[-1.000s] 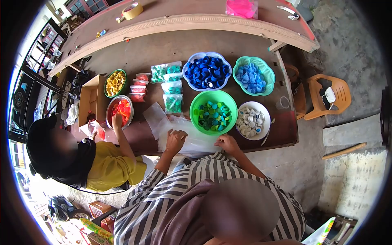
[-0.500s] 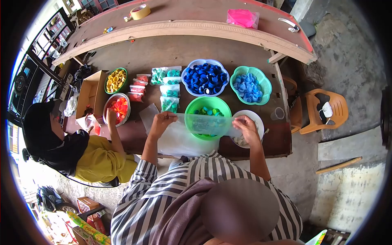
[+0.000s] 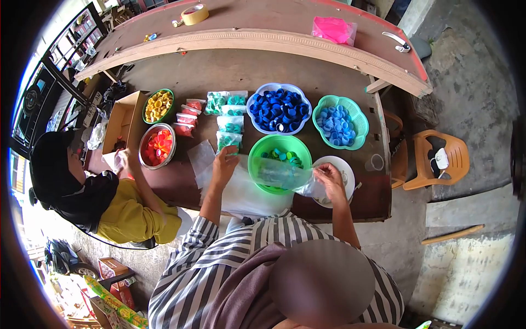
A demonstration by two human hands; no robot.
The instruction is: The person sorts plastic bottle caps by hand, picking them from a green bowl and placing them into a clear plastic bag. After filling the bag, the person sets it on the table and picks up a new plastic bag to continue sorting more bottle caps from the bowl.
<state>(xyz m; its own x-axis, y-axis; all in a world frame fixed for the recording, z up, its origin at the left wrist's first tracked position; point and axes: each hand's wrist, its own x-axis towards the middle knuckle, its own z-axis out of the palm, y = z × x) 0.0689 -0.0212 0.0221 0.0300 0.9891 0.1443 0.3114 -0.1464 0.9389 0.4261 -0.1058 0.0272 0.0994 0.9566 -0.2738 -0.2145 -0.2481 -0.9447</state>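
Observation:
A clear plastic bag (image 3: 282,173) stretches between my two hands over the near side of a green bowl (image 3: 253,178) that holds green bottle caps (image 3: 285,156). My left hand (image 3: 223,164) is closed at the bag's left end, its fingertips pinched together. At the other end my right hand (image 3: 330,180) pinches the bag between thumb and fingers. Below my right hand stands a white bowl (image 3: 346,167) with pale pieces in it. A stack of clear plastic sheets or bags (image 3: 235,194) lies under the held bag, by the table's front edge.
Behind stand baskets of dark blue caps (image 3: 278,109) and light blue caps (image 3: 335,126). Filled bags of green caps (image 3: 229,123) and red caps (image 3: 186,118) lie left. A co-worker (image 3: 131,208) sits left beside a bowl of red caps (image 3: 159,147). A raised shelf (image 3: 246,38) crosses behind.
The bag, stretched level before, now sags and slants down to the right. My right hand sits slightly lower. The co-worker's hand has left the red cap bowl for a small bag.

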